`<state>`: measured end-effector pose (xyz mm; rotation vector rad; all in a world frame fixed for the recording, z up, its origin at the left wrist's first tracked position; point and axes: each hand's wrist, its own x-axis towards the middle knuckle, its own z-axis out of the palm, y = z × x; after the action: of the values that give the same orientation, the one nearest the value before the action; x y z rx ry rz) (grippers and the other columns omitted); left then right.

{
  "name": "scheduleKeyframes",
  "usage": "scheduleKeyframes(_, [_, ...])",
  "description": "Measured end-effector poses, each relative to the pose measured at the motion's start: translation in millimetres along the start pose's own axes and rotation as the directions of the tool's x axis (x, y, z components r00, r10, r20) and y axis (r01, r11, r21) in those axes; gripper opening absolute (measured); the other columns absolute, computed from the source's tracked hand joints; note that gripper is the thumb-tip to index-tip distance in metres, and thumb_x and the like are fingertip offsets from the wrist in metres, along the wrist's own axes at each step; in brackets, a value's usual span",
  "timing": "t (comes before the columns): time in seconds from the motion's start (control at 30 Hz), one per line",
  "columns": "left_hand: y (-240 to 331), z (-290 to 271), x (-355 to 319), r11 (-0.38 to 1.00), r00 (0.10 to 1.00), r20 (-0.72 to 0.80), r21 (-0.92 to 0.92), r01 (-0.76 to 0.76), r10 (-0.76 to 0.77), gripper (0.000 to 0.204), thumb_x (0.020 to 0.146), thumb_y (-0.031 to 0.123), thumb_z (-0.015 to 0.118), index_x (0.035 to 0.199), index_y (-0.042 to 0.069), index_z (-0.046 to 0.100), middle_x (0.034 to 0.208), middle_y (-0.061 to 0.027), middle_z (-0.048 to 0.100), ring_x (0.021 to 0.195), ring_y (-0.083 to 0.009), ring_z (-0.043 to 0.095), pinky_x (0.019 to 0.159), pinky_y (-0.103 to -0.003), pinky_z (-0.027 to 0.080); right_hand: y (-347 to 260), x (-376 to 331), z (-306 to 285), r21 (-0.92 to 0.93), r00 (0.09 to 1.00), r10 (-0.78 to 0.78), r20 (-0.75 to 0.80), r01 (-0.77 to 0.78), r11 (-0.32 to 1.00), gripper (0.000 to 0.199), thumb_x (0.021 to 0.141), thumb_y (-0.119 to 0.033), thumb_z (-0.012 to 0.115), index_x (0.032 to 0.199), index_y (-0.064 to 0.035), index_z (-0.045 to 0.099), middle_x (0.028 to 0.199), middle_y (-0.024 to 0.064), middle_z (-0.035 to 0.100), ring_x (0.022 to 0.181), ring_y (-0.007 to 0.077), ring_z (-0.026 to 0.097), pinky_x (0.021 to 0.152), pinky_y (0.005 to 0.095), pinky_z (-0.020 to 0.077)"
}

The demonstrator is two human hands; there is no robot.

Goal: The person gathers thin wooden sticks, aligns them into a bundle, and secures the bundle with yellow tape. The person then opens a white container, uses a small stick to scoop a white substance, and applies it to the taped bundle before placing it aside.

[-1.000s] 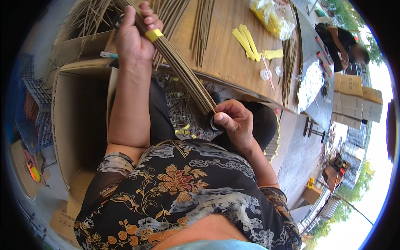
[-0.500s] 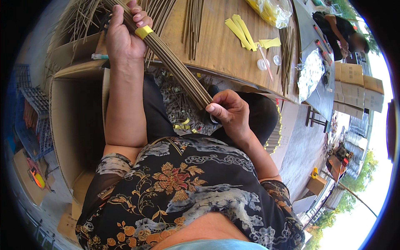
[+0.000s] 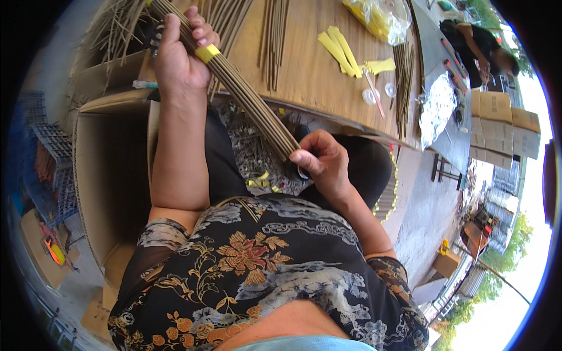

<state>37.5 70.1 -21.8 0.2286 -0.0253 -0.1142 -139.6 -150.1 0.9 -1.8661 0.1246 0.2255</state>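
Note:
A bundle of thin brown incense sticks [image 3: 249,96] slants across in front of me, from the upper left down to the middle. My left hand [image 3: 184,58] is wrapped round its upper part, thumb up along one side. Just below those fingers a yellow paper band [image 3: 206,53] circles the sticks, and another bit of yellow shows near the top end. My right hand [image 3: 323,159] pinches the lower end of the bundle between thumb and curled fingers.
On the wooden table [image 3: 310,64] lie loose sticks [image 3: 273,47], yellow paper strips [image 3: 341,51], small clear lids [image 3: 370,96] and a plastic bag of yellow strips [image 3: 380,20]. An open cardboard box [image 3: 114,175] stands left, blue crates [image 3: 52,158] beyond. Another person [image 3: 477,50] works far right.
In the picture, the table and nearby things sit slightly lower and further right. The bundle stays in both hands; its upper part shows slightly lower.

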Motion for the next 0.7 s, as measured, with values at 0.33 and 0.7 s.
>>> scheduleKeyframes(0.33, [-30.2, 33.8, -25.2, 0.949, 0.991, 0.122, 0.303, -0.092, 0.057, 0.025, 0.089, 0.028, 0.051, 0.099, 0.005, 0.054, 0.067, -0.0025, 0.053, 0.048, -0.0101, 0.048, 0.043, -0.023, 0.038, -21.1, 14.3, -37.1, -0.171, 0.978, -0.133, -0.164, 0.104, 0.98, 0.024, 0.088, -0.022, 0.055, 0.088, 0.0018, 0.056, 0.073, 0.0017, 0.056, 0.067, 0.0066, 0.05, 0.063, 0.0195, 0.0411])
scheduleKeyframes(0.7, [-80.5, 58.2, -62.3, 0.952, 0.962, 0.248, 0.305, 0.032, -0.112, 0.015, 0.087, 0.019, 0.056, 0.096, 0.008, 0.053, 0.068, -0.0032, 0.051, 0.05, -0.0106, 0.048, 0.044, -0.023, 0.041, -31.4, 43.7, -10.0, 0.134, 0.917, -0.25, 0.312, 0.218, 0.967, 0.068, 0.07, -0.029, 0.075, 0.12, 0.0005, 0.04, 0.094, 0.0115, 0.056, 0.091, 0.0185, 0.053, 0.081, 0.0314, 0.0427])
